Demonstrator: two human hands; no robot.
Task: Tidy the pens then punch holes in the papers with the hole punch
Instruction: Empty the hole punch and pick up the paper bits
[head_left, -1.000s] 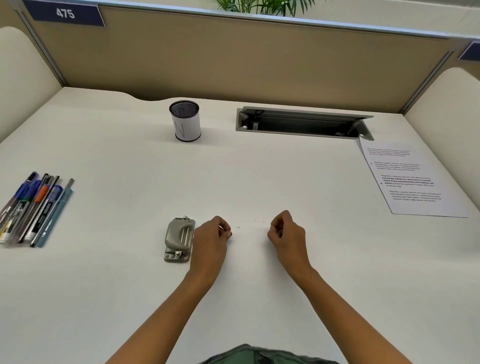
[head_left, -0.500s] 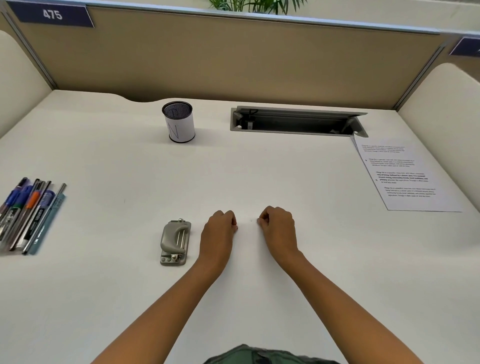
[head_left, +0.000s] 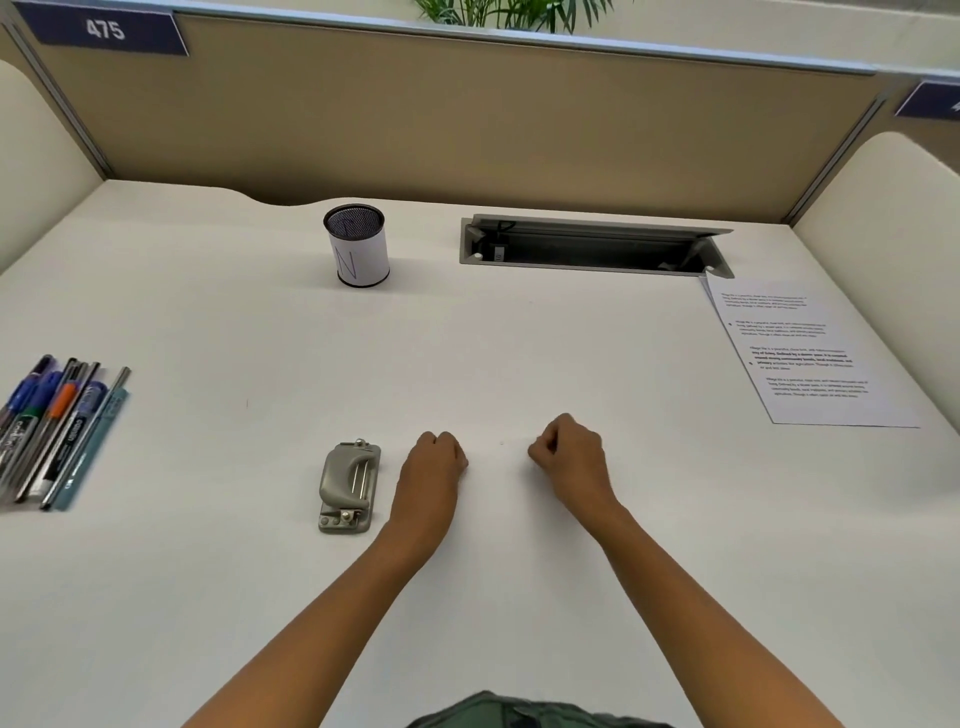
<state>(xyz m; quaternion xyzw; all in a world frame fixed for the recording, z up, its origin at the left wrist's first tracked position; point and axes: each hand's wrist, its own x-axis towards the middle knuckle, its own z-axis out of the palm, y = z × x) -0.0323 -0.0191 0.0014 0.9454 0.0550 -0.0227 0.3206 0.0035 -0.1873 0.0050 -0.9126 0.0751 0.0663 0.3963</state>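
Smooth white desk (head_left: 519, 338), boxy metal hole punch (head_left: 347, 486)

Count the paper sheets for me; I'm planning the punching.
1: a printed sheet at the desk's far right, by the cable tray. Others may lie hidden beneath it.

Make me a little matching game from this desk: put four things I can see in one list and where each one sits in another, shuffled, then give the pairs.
Things
1. bundle of coloured pens and markers
2. grey metal hole punch
3. black mesh pen cup with a white paper wrap
4. printed white sheet of paper

Places
A. far side, left of the open cable slot
B. right edge of the desk
C. just beside the left hand
D. left edge of the desk

Pairs: 1-D, 2-C, 3-A, 4-B
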